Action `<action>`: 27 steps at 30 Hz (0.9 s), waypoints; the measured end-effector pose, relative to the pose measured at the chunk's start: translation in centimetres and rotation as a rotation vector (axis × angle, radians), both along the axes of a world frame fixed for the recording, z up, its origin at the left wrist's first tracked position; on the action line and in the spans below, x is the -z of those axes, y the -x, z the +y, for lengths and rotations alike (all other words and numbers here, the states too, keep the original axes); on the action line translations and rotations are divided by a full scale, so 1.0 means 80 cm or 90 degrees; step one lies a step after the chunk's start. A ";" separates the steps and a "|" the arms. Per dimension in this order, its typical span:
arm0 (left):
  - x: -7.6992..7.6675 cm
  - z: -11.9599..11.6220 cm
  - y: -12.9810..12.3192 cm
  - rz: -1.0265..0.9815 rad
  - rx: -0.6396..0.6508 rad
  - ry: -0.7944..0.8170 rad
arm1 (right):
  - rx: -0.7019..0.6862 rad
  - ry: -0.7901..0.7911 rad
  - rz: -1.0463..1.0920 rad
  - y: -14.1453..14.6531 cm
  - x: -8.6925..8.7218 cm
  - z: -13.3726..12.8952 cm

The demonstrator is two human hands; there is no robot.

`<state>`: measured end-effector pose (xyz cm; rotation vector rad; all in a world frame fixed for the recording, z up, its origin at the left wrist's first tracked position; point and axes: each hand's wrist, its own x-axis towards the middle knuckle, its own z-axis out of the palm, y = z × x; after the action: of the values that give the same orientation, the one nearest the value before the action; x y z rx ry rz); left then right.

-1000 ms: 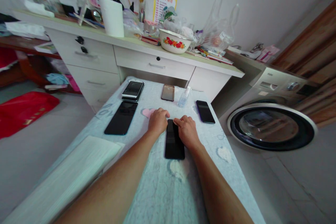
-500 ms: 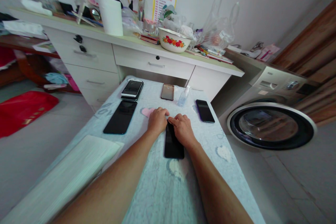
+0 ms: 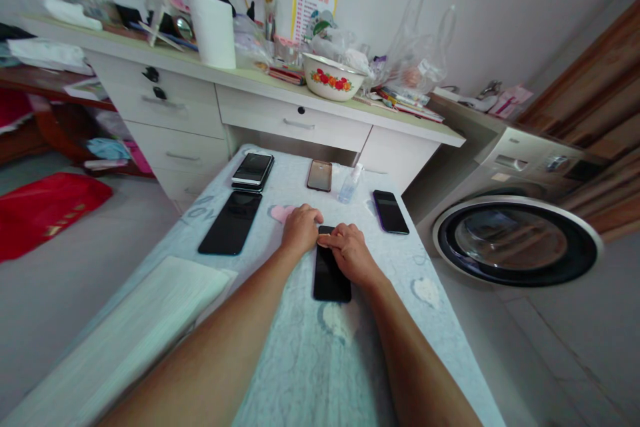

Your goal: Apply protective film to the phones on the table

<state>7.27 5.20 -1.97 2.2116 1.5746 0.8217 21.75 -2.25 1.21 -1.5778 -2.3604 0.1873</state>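
Note:
A black smartphone (image 3: pixel 331 279) lies screen up on the cloth-covered table (image 3: pixel 300 360), its long side pointing away from me. At its top left corner, my left hand (image 3: pixel 300 230) has curled fingers and touches the edge. My right hand (image 3: pixel 352 253) lies over the upper screen, its fingers bent and pressed together, the tips pointing left. Something small and pale may be under those fingertips; I cannot make it out. The right hand covers part of the phone's upper right side.
To the left lie a large black phone (image 3: pixel 231 223) and stacked phones (image 3: pixel 253 170). Beyond my hands are a brown phone case (image 3: pixel 319 175) and a clear spray bottle (image 3: pixel 351 184). Another phone (image 3: pixel 391 211) lies right; a folded pale cloth (image 3: pixel 135 333) lies near left. A washing machine (image 3: pixel 515 160) stands right.
My right fingertips have moved slightly down the screen toward me, uncovering the phone's top edge. The left hand and the phone have stayed nearly in place.

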 end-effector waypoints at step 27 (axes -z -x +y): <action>-0.002 -0.004 -0.002 0.023 0.008 -0.016 | 0.191 -0.021 -0.061 -0.015 0.004 0.003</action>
<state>7.40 4.89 -1.84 2.2628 1.5736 0.8068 22.93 -2.02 0.91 -1.9379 -2.1455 0.0076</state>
